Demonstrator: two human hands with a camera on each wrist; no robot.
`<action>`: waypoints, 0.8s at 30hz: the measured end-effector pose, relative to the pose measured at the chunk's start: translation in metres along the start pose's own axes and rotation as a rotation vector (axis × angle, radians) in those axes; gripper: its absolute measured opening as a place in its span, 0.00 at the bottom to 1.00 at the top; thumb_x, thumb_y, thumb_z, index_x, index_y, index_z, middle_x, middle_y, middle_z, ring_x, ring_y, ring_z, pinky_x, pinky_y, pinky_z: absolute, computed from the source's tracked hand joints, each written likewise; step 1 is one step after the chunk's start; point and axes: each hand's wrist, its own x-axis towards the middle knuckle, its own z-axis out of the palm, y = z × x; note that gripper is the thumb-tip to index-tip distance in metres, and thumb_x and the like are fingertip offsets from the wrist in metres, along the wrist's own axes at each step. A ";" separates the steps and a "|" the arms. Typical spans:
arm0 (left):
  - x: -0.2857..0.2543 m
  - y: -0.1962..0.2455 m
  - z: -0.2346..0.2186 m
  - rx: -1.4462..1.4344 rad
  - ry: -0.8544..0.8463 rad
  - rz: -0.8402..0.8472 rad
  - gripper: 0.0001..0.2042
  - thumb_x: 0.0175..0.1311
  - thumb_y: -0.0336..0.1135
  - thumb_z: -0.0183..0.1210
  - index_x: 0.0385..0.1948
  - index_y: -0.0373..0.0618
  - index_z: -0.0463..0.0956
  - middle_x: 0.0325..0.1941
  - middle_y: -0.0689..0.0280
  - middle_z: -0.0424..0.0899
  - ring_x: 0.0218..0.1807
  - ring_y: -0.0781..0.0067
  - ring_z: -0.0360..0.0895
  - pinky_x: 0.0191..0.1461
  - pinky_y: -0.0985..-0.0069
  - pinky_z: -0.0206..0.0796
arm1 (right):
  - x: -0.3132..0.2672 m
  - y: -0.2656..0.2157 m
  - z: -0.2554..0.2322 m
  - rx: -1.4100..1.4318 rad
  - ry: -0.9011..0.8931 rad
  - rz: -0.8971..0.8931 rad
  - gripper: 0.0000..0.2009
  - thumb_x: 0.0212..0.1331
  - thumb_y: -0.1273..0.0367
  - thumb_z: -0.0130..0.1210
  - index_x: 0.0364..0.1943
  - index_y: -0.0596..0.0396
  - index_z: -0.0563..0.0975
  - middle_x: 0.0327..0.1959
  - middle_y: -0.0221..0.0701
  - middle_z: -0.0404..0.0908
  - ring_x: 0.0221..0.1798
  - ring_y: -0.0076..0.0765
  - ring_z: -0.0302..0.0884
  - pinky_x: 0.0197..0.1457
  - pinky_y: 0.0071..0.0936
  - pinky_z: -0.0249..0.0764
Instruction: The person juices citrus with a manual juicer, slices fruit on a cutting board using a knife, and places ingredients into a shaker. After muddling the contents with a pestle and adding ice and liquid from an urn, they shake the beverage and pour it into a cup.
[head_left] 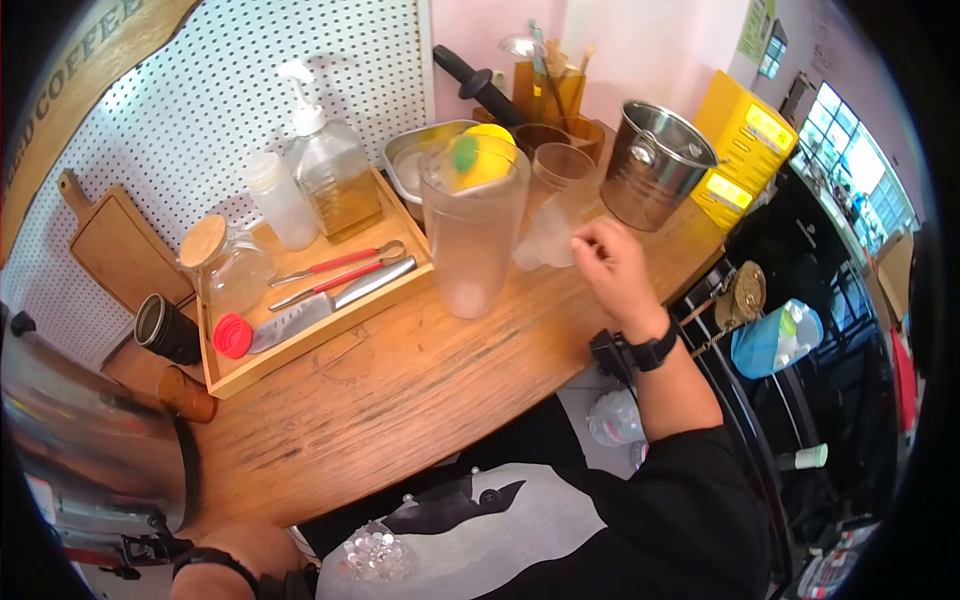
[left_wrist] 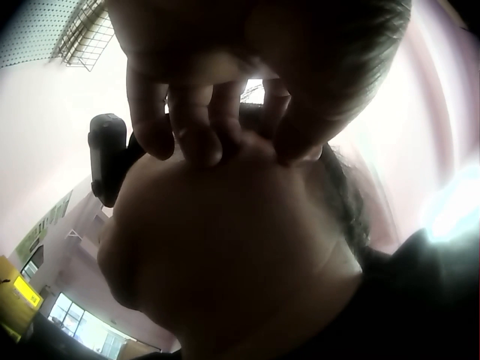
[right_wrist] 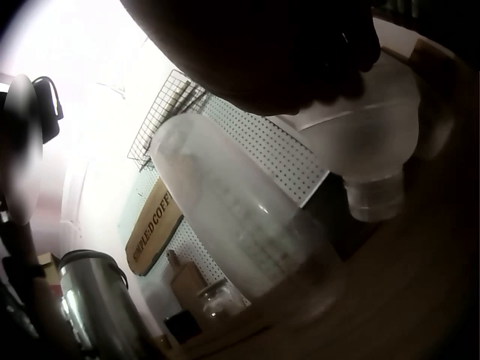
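Observation:
In the head view my right hand (head_left: pixel 615 270) hovers over the table's right part, fingers loosely curled, with nothing seen between them. Just left of its fingertips is a translucent plastic vessel (head_left: pixel 548 238), wide above a short narrow neck in the right wrist view, where the dark fingers overlap its upper part. A tall frosted plastic cup (head_left: pixel 470 245) stands further left. My left hand (left_wrist: pixel 217 67) appears only in the left wrist view, its fingertips touching the skin under a person's chin (left_wrist: pixel 225 225). At the head view's lower left only the left forearm (head_left: pixel 235 565) shows.
A wooden tray (head_left: pixel 330 338) holds a knife, red-handled tongs, a pump bottle and a glass jar. Behind the cup are a yellow lid (head_left: pixel 488 155) and a metal pan. A steel bucket (head_left: pixel 655 165) stands at the back right, and a large steel container (head_left: pixel 90 440) at the left.

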 end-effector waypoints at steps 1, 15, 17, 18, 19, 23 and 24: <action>-0.003 -0.009 -0.017 -0.066 -0.057 -0.022 0.03 0.61 0.31 0.58 0.33 0.44 0.74 0.28 0.67 0.80 0.30 0.70 0.78 0.37 0.75 0.70 | 0.010 -0.003 -0.009 0.008 0.046 -0.008 0.04 0.58 0.72 0.56 0.32 0.60 0.76 0.30 0.36 0.75 0.32 0.36 0.73 0.37 0.28 0.70; -0.068 -0.196 -0.002 0.486 -0.324 -0.831 0.24 0.62 0.38 0.59 0.60 0.44 0.69 0.46 0.57 0.74 0.47 0.60 0.75 0.54 0.72 0.68 | 0.182 0.012 0.077 -0.109 -0.215 -0.509 0.05 0.60 0.72 0.55 0.33 0.61 0.75 0.30 0.37 0.74 0.35 0.41 0.73 0.40 0.32 0.71; -0.074 -0.213 0.004 0.515 -0.369 -0.757 0.25 0.60 0.38 0.59 0.61 0.47 0.69 0.47 0.54 0.74 0.48 0.52 0.74 0.54 0.68 0.68 | 0.184 0.019 0.093 -0.161 -0.253 -0.568 0.05 0.59 0.72 0.55 0.33 0.60 0.75 0.30 0.38 0.75 0.36 0.44 0.73 0.40 0.34 0.71; -0.074 -0.219 0.007 0.530 -0.423 -0.791 0.25 0.60 0.38 0.60 0.61 0.47 0.69 0.47 0.53 0.74 0.48 0.51 0.74 0.54 0.66 0.68 | 0.181 0.023 0.100 -0.107 -0.321 -0.598 0.04 0.58 0.72 0.55 0.32 0.60 0.76 0.30 0.38 0.75 0.36 0.46 0.73 0.40 0.36 0.71; -0.073 -0.223 0.008 0.546 -0.477 -0.826 0.25 0.60 0.38 0.60 0.61 0.47 0.69 0.47 0.52 0.74 0.49 0.50 0.74 0.55 0.64 0.68 | 0.178 0.027 0.104 -0.052 -0.390 -0.629 0.04 0.57 0.72 0.55 0.32 0.60 0.76 0.31 0.39 0.76 0.37 0.48 0.73 0.41 0.37 0.71; -0.066 -0.238 0.012 0.604 -0.494 -0.805 0.26 0.59 0.38 0.60 0.61 0.46 0.69 0.45 0.51 0.74 0.49 0.49 0.74 0.53 0.63 0.67 | 0.158 0.026 0.086 -0.070 -0.333 -0.569 0.10 0.54 0.67 0.58 0.37 0.59 0.78 0.36 0.40 0.79 0.44 0.50 0.75 0.50 0.39 0.72; -0.063 -0.240 0.013 0.604 -0.487 -0.814 0.26 0.58 0.38 0.60 0.61 0.46 0.69 0.44 0.51 0.74 0.49 0.49 0.74 0.53 0.62 0.67 | 0.153 0.019 0.073 -0.069 -0.334 -0.560 0.10 0.54 0.67 0.58 0.37 0.59 0.78 0.36 0.40 0.79 0.44 0.50 0.75 0.50 0.39 0.72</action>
